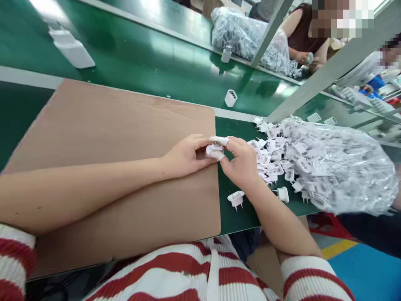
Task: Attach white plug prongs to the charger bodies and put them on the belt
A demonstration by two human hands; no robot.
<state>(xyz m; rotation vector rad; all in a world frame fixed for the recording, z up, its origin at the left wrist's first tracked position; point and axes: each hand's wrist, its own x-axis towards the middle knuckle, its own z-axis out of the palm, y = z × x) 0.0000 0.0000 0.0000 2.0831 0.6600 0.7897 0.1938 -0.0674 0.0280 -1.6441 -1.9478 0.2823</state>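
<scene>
The left hand and right hand pinch a white part between thumbs and fingers, above the right edge of the cardboard. White covers wrap the right thumb and forefinger. Just right of that edge, a plug lies near the bench's front edge; farther right, plugs spill from a clear bag.

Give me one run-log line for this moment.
left hand: holding white piece | right hand: holding same white piece | clear bag: right of both hands
</scene>
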